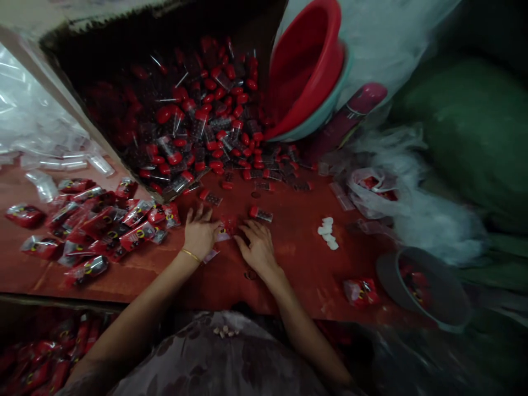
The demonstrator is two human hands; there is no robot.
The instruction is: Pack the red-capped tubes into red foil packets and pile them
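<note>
My left hand, a gold bangle on its wrist, and my right hand meet over a small red-printed packet on the red table top. The fingers of both hands are curled and pinch the packet's edges. A single red-capped tube lies just beyond my right hand. A heap of filled red packets lies left of my left hand. A cardboard box full of red-capped tubes lies open at the far side.
A red basin nested in a teal one tilts at the back right. Small white discs lie right of my hands. A grey bowl, a loose packet, clear plastic bags and a green sack surround the table.
</note>
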